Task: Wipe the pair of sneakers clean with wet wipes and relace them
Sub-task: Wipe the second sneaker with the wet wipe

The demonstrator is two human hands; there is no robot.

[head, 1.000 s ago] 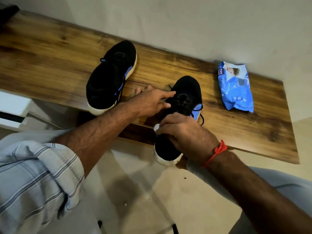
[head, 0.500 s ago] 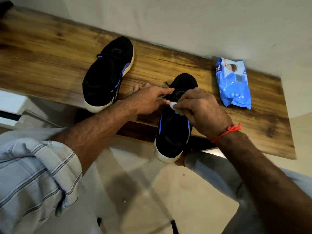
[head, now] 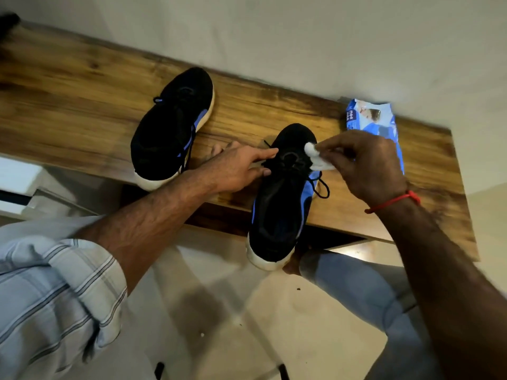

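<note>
At centre frame, on the near edge of the wooden bench (head: pixel 82 86): right-hand sneaker (head: pixel 282 193), black knit with blue side panels and a white sole, toe pointing to about one o'clock, heel poking out past the bench edge over the floor. Left hand (head: pixel 236 168) laid on it from nine o'clock, fingers stretched out nearly straight, fingertips (head: pixel 270 153) pressing by the black laces, thumb down along the near flank; gripping nothing, just steadying. Right hand (head: pixel 365 165) coming in from three o'clock, fingers curled, pinching a crumpled white wet wipe (head: pixel 315 157) between thumb and fingers, right at the lace area near the toe; wipe touching the knit or hovering just above it, cannot tell. Thin red thread bracelet (head: pixel 395 201) round that wrist. One black lace loop trailing off the shoe's right side onto the wood.

Up at eleven o'clock from there, well apart: second sneaker (head: pixel 172 127), same black and blue, lying on the bench untouched, toe toward one o'clock too, heel at the bench edge. Out at two o'clock, against the wall: blue wet wipes packet (head: pixel 373 119), partly hidden behind the right hand.

Down at seven o'clock, a rolled-up striped shirt sleeve (head: pixel 55 297) on the left arm. At five o'clock, a knee in light trousers (head: pixel 365 286) below the bench edge, over pale floor tiles (head: pixel 219 325).
</note>
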